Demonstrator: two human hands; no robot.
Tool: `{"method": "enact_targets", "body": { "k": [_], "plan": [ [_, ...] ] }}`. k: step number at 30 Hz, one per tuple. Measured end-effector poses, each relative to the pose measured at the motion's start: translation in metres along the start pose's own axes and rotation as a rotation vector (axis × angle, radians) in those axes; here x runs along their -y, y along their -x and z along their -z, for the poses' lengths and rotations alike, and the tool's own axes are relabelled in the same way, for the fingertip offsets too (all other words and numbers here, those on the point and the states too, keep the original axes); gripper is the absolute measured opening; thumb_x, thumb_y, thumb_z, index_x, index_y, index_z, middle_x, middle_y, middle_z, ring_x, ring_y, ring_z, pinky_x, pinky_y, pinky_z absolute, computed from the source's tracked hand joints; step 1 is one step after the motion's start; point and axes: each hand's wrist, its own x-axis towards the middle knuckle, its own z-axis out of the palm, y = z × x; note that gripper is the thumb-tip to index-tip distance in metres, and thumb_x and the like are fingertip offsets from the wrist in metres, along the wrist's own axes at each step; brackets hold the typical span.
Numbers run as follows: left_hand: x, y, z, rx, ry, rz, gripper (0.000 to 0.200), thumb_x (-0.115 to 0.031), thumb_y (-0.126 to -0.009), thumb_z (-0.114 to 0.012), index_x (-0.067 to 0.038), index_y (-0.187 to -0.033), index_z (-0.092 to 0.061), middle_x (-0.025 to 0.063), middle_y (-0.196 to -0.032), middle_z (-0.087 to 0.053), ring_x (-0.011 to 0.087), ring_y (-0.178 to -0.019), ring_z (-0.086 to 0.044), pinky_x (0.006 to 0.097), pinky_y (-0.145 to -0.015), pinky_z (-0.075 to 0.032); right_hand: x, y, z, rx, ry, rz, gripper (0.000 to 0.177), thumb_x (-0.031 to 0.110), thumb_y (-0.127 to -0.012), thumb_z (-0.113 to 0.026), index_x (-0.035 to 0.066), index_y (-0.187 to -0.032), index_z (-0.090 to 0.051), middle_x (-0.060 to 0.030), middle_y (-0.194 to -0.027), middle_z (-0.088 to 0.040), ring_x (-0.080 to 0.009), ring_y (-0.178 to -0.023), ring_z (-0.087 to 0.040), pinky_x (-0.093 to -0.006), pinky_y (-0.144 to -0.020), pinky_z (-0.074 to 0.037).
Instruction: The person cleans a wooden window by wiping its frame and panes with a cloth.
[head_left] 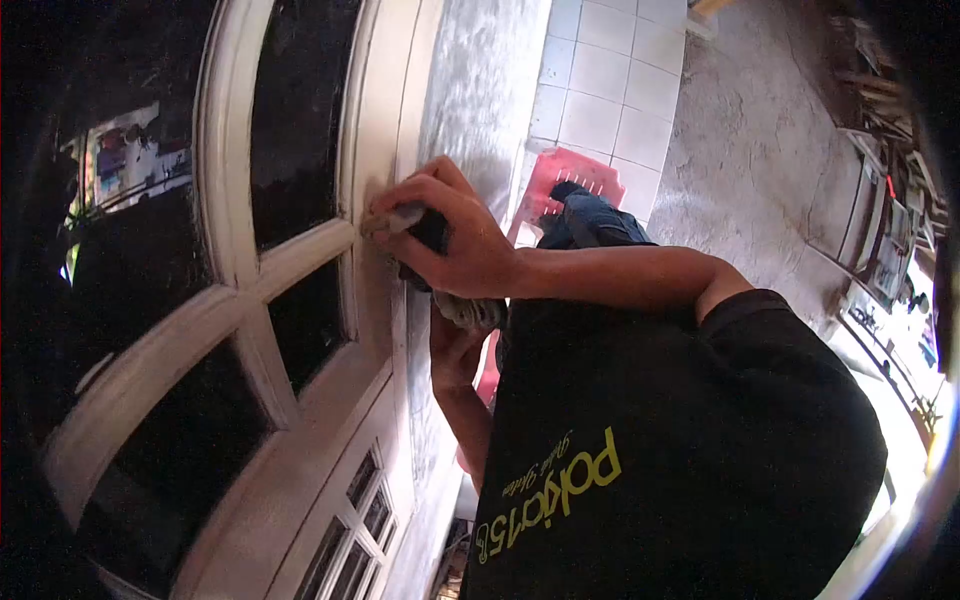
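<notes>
My right hand (pixel 455 230) is closed, its fingertips pressed against the white wooden window frame (pixel 375 300). Between the fingers is a small crumpled greyish rag (pixel 405 215), touching the frame. A dark patch inside the curl of the fingers is too shaded to identify. Just below, my left hand (pixel 455 355) is partly hidden behind the right forearm and my black shirt. It is closed around a bunched grey cloth (pixel 470 312).
Dark glass panes (pixel 300 110) fill the white frame. A second, smaller window (pixel 355 520) lies lower down. Beneath me is a red plastic chair (pixel 590 170), with my jeans beside it. White floor tiles (pixel 605 80) border rough concrete (pixel 740 130). Clutter lines the right edge.
</notes>
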Motion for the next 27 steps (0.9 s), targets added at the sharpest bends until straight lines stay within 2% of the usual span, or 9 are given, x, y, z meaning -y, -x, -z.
{"method": "enact_targets", "body": {
  "k": [3, 8, 11, 13, 15, 18, 19, 25, 27],
  "plan": [
    [0.002, -0.028, -0.019, -0.099, 0.0, -0.134, 0.075, -0.025, -0.088, -0.072, -0.014, -0.148, -0.029, 0.0155, -0.141, -0.045, 0.0394, -0.123, -0.052, 0.0627, -0.105, -0.038, -0.017, -0.035, 0.012, -0.223, 0.13, 0.032, 0.029, 0.012, -0.085, -0.073, 0.004, -0.11, -0.061, -0.0076, -0.1, -0.062, -0.0163, -0.09, -0.058, -0.0296, -0.08, -0.048],
    [-0.021, -0.051, -0.068, -0.047, -0.068, -0.289, 0.068, -0.037, -0.093, -0.063, -0.012, -0.147, -0.031, 0.0135, -0.144, -0.044, 0.0381, -0.126, -0.049, 0.0627, -0.104, -0.039, -0.025, -0.091, 0.029, -0.354, -0.4, -0.367, 0.033, 0.028, -0.09, -0.068, 0.002, -0.107, -0.06, -0.0182, -0.104, -0.064, -0.0222, -0.092, -0.064, -0.0357, -0.081, -0.051],
    [-0.009, -0.048, -0.037, -0.028, -0.012, -0.218, 0.071, -0.042, -0.093, -0.062, -0.008, -0.147, -0.03, 0.0142, -0.145, -0.043, 0.0363, -0.128, -0.048, 0.0613, -0.105, -0.039, -0.026, -0.058, 0.015, -0.31, -0.159, -0.404, 0.033, 0.029, -0.09, -0.068, 0.003, -0.108, -0.06, -0.0169, -0.102, -0.063, -0.0243, -0.096, -0.062, -0.0368, -0.086, -0.05],
    [-0.006, -0.037, -0.026, -0.018, -0.064, -0.193, 0.075, -0.045, -0.092, -0.063, -0.007, -0.148, -0.029, 0.0151, -0.145, -0.042, 0.0353, -0.128, -0.048, 0.0592, -0.107, -0.038, -0.022, -0.033, 0.005, -0.271, -0.092, -0.358, 0.026, 0.021, -0.093, -0.067, 0.004, -0.112, -0.059, -0.004, -0.096, -0.066, -0.0102, -0.089, -0.061, -0.0275, -0.081, -0.05],
    [-0.01, -0.027, -0.022, -0.046, -0.133, -0.123, 0.077, -0.045, -0.091, -0.063, -0.007, -0.149, -0.028, 0.0159, -0.144, -0.042, 0.0355, -0.127, -0.048, 0.0587, -0.107, -0.037, -0.024, -0.028, 0.005, -0.301, -0.025, -0.343, 0.028, 0.022, -0.091, -0.07, 0.004, -0.111, -0.061, -0.0038, -0.094, -0.066, -0.0104, -0.09, -0.06, -0.0276, -0.081, -0.05],
    [-0.019, -0.046, -0.032, -0.067, -0.13, -0.046, 0.077, -0.036, -0.091, -0.066, -0.011, -0.149, -0.023, 0.0131, -0.144, -0.04, 0.031, -0.127, -0.046, 0.0532, -0.104, -0.042, -0.05, -0.05, 0.015, -0.357, 0.033, -0.368, 0.035, 0.027, -0.089, -0.072, 0.002, -0.112, -0.062, -0.0041, -0.093, -0.066, -0.0103, -0.09, -0.06, -0.0267, -0.079, -0.05],
    [-0.022, -0.059, -0.039, -0.08, -0.118, -0.031, 0.08, -0.033, -0.09, -0.068, -0.012, -0.151, -0.019, 0.0111, -0.145, -0.038, 0.0288, -0.129, -0.044, 0.0503, -0.103, -0.044, -0.049, -0.07, 0.027, -0.411, -0.074, -0.378, 0.036, 0.03, -0.085, -0.071, 0.001, -0.105, -0.064, -0.021, -0.096, -0.065, -0.0283, -0.092, -0.064, -0.0384, -0.084, -0.051],
    [-0.056, -0.086, -0.106, -0.24, -0.511, 0.03, 0.077, -0.012, -0.089, -0.067, -0.006, -0.149, -0.019, 0.0126, -0.136, -0.047, 0.0275, -0.118, -0.053, 0.0413, -0.101, -0.045, -0.054, -0.1, 0.045, -0.37, -0.037, -0.405, 0.037, 0.031, -0.086, -0.07, 0.0, -0.105, -0.064, -0.0224, -0.097, -0.064, -0.0276, -0.091, -0.065, -0.0389, -0.085, -0.051],
    [-0.038, -0.069, -0.063, -0.201, -0.525, 0.094, 0.08, -0.007, -0.087, -0.068, -0.006, -0.15, -0.018, 0.0137, -0.138, -0.046, 0.0269, -0.118, -0.053, 0.0411, -0.1, -0.045, -0.04, -0.072, 0.035, -0.31, 0.044, -0.454, 0.036, 0.03, -0.086, -0.07, 0.0, -0.106, -0.063, -0.0219, -0.098, -0.062, -0.0282, -0.092, -0.063, -0.0389, -0.085, -0.051]
  ]
}}
